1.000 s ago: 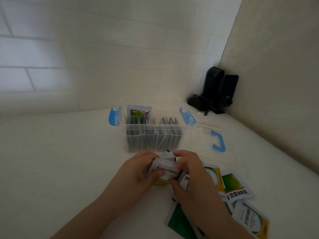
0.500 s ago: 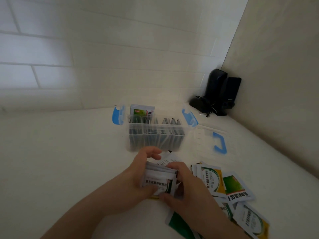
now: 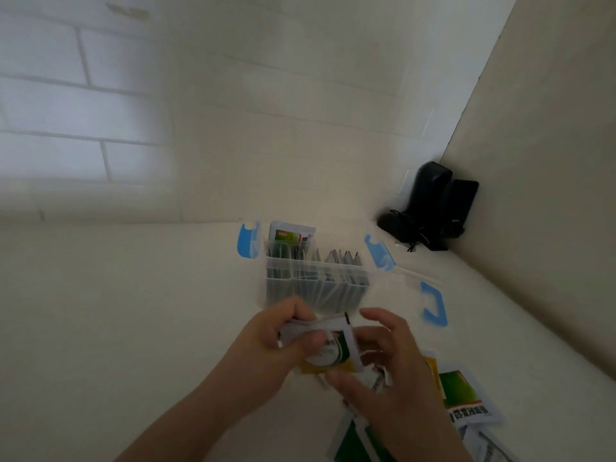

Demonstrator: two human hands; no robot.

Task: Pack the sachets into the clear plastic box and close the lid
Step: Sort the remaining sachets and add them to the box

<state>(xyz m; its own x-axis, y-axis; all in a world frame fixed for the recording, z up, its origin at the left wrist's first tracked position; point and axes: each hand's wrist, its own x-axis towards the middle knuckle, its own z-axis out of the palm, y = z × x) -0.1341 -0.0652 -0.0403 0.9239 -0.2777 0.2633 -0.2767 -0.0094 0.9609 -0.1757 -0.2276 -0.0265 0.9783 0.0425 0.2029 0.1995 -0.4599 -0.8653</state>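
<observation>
While the clear plastic box sits open and part-filled just beyond, the left hand pinches a small stack of glossy yellow-and-white sachets; the right hand hovers beside, fingers loosely curled, possibly touching. Next I'd guess: slot them upright. Loose foil sachets lie flat nearby; blue-handled lid off.

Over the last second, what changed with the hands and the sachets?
The right hand let go of the stack of sachets and drew back, fingers loose. The left hand now holds the stack alone, turned so a yellow-green face shows. The box, its lid and the loose sachets stayed as they were.
</observation>
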